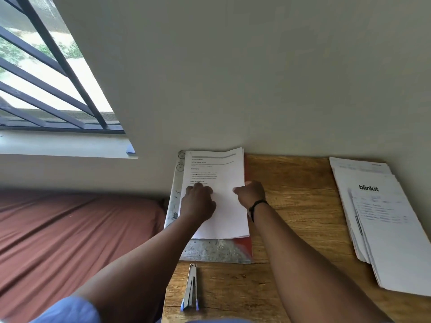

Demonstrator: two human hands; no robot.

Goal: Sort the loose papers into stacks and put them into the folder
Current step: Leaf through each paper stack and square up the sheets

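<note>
A stack of printed white papers (221, 173) lies on an open folder (214, 251) with a grey patterned inside and a red edge, at the table's far left against the wall. My left hand (198, 201) rests on the stack's left half with its fingers curled down onto the sheet. My right hand (250, 193) sits at the stack's right edge, fingers curled, the thumb tip touching the paper edge. A second stack of papers (384, 229), its top sheet printed "blinkit", lies at the table's right side.
A metal stapler (191, 287) with blue tips lies on the wooden table (303, 206) near its front edge. A bed with a rust-brown sheet (70, 229) is left of the table. A barred window (46, 78) is at upper left.
</note>
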